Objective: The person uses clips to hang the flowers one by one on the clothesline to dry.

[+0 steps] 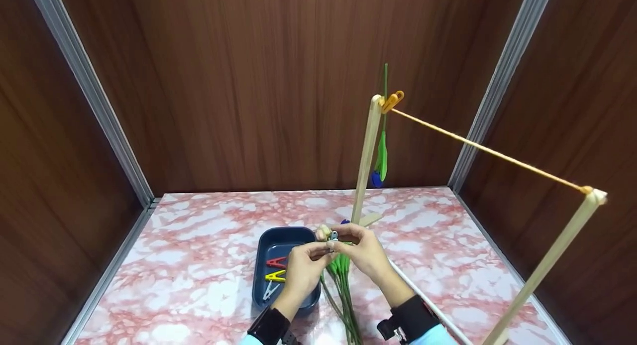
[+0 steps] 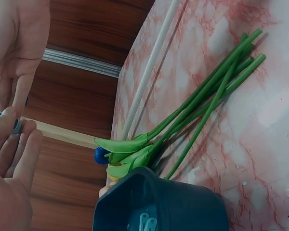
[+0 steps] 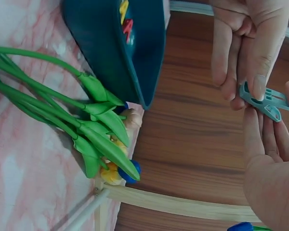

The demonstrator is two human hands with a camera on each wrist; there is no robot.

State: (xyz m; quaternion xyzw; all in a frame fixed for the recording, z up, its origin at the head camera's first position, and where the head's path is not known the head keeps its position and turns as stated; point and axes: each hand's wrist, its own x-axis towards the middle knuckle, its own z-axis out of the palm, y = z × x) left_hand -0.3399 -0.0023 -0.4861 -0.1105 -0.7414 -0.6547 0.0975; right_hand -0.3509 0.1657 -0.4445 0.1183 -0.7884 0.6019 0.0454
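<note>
A light blue clothespin (image 3: 265,105) is between my two hands, above the table. My left hand (image 1: 303,270) pinches it between thumb and fingers. My right hand (image 1: 368,255) grips it from the other side, its thumb and fingertips meeting the clothespin (image 1: 334,234). Beneath the hands lies a bunch of artificial tulips (image 1: 343,290), with green stems and blue, yellow and pale heads. At my left forearm stands a dark blue tray (image 1: 259,250) with a red clothespin (image 1: 275,262), a yellow clothespin (image 1: 274,276) and a light blue one inside.
A yellow rope (image 1: 477,145) runs between two wooden posts (image 1: 547,265) on the right. An orange clothespin (image 1: 392,102) holds a blue tulip (image 1: 382,158) head down at its far end. A white rod (image 1: 423,297) lies along the posts' base. Brown panels (image 1: 278,86) enclose the table.
</note>
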